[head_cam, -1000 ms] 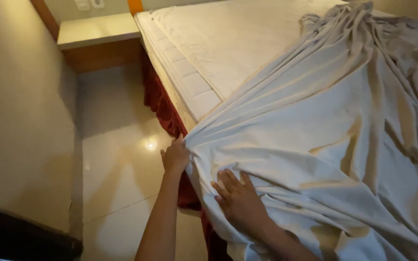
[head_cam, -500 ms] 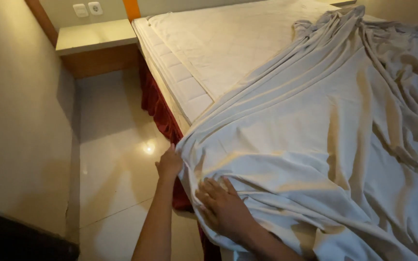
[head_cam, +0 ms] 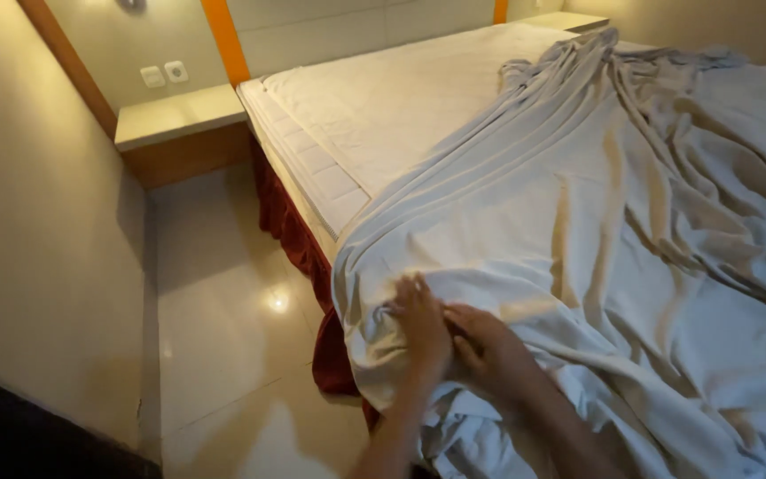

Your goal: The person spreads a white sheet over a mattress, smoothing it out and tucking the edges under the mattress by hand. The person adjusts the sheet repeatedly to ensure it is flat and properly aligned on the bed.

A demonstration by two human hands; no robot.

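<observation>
Furthest left we see the beige wall (head_cam: 28,248), then the glossy tiled floor (head_cam: 223,328) with a bright glare spot on it; at the head of that strip stands a low wooden nightstand (head_cam: 179,129) with a pale top, wall sockets (head_cam: 163,74) above it; beside it runs the dark red bed skirt (head_cam: 290,231), hanging below the quilted white mattress (head_cam: 383,115), whose upper left part lies bare; next comes our left hand (head_cam: 420,324), palm down on the grey sheet (head_cam: 578,239) near the bed's near left corner, fingers spread flat and pressing the cloth, gripping nothing that we can see; just beside it, touching it, lies our right hand (head_cam: 488,344), also resting on the fabric, its fingers bent slightly against the folds; whether they pinch the cloth we cannot tell; the sheet itself is draped over the corner and edge of the mattress, bunched in long creases that run up towards the far right, where it covers most of the bed.
</observation>
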